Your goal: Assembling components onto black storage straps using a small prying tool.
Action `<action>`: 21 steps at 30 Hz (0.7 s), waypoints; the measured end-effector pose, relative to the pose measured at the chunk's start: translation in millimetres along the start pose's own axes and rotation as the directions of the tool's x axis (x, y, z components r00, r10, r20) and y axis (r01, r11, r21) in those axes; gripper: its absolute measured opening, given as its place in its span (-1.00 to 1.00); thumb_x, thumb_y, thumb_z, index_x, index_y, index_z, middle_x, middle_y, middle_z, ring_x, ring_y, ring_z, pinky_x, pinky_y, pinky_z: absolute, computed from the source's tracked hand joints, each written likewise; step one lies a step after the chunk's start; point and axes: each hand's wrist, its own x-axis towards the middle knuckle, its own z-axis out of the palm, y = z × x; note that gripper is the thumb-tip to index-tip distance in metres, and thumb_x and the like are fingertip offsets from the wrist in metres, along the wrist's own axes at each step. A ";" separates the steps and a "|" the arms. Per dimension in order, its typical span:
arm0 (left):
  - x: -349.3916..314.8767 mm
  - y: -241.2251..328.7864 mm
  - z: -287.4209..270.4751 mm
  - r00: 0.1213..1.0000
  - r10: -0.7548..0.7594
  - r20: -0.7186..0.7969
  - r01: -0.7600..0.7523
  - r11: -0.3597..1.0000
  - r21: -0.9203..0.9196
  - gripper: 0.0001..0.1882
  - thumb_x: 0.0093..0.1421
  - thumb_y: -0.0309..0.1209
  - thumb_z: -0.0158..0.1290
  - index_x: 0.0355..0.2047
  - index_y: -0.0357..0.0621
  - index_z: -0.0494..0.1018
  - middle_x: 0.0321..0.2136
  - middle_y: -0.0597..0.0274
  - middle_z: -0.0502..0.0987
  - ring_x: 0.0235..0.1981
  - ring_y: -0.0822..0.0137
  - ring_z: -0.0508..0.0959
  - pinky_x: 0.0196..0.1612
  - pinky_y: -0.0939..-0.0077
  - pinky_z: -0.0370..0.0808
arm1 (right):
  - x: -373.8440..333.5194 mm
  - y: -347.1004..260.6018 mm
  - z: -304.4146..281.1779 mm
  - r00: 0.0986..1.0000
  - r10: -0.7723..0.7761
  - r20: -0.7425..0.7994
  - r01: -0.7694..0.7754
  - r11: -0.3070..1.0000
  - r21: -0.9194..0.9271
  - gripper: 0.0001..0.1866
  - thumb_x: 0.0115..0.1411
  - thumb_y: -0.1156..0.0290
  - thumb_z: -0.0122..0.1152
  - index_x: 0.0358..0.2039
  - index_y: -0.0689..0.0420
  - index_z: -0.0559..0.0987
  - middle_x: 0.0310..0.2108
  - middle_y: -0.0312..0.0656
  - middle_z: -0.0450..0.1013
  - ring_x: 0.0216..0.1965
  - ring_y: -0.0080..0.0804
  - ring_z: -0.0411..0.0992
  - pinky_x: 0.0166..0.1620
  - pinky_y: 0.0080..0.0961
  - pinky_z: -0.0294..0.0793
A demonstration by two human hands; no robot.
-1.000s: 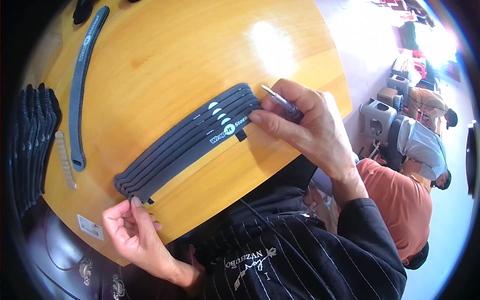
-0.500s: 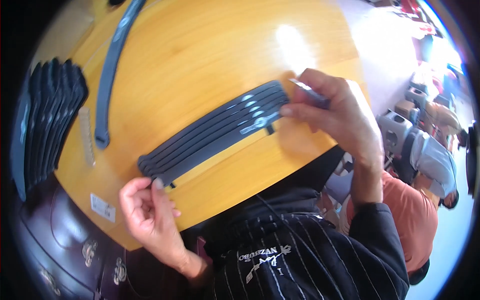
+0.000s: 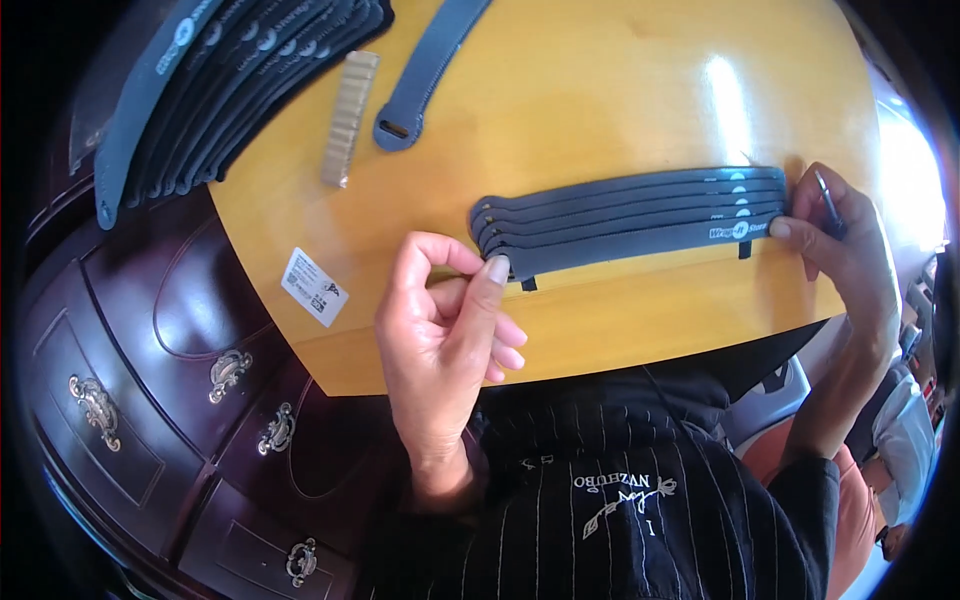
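Several dark grey fabric straps (image 3: 630,222) lie fanned in an overlapping row on the yellow wooden table, with pale printing near their right ends. My left hand (image 3: 445,310) pinches the left end of the nearest strap between thumb and forefinger. At the other end, my right hand (image 3: 845,240) rests its thumb on the same strap's tip. Within its curled fingers is a slim dark tool (image 3: 830,205) with a thin silver tip; its exact kind is unclear. Two short black tabs (image 3: 744,249) stick out from under the row's near edge.
A single strap (image 3: 425,80) with a slotted end lies farther back. Left of it are a ribbed tan strip (image 3: 351,120) and a fanned pile of straps (image 3: 240,95) at the table's edge. A white label (image 3: 314,287) sits near the left corner. Dark drawers (image 3: 150,370) stand at left.
My view has swung, so the table and straps sit farther right and look more level. My left hand keeps its pinch at the left end; my right hand still holds the slim tool.
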 end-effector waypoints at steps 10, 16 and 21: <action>-6.0 -10.5 -0.7 0.983 0.164 -0.088 -0.173 0.979 -0.108 -0.84 0.23 -0.53 0.06 -0.25 -0.26 0.31 -0.69 0.16 0.48 -0.77 0.48 0.45 -0.72 0.73 0.32 | -12.4 -5.6 12.7 0.974 -0.182 -0.132 0.179 0.983 -0.034 -0.73 0.07 0.33 0.38 -0.52 0.16 0.44 -0.66 -0.45 0.28 -0.61 -0.71 0.22 -0.55 -0.70 0.18; -27.5 -34.0 14.7 0.417 0.856 0.306 -0.808 0.194 0.557 -0.68 0.24 -0.29 0.08 -0.06 -0.19 0.49 -0.04 0.03 0.52 0.10 -0.06 0.41 0.19 0.16 0.29 | -44.6 -39.3 43.5 0.937 -0.336 -0.097 0.323 0.938 -0.125 -0.77 0.11 0.29 0.32 -0.43 0.21 0.56 -0.68 -0.18 0.42 -0.65 -0.38 0.42 -0.50 -0.45 0.39; -11.5 -44.3 27.6 0.560 0.669 0.489 -0.677 0.029 0.735 -0.35 0.31 0.11 -0.27 0.27 0.02 0.21 0.30 -0.05 0.12 0.35 -0.09 0.00 0.34 0.05 -0.04 | -21.1 -46.3 60.1 0.891 -0.451 -0.047 0.425 0.866 -0.263 -0.78 0.07 0.27 0.33 -0.47 0.17 0.57 -0.67 -0.15 0.46 -0.60 -0.23 0.49 -0.47 -0.38 0.47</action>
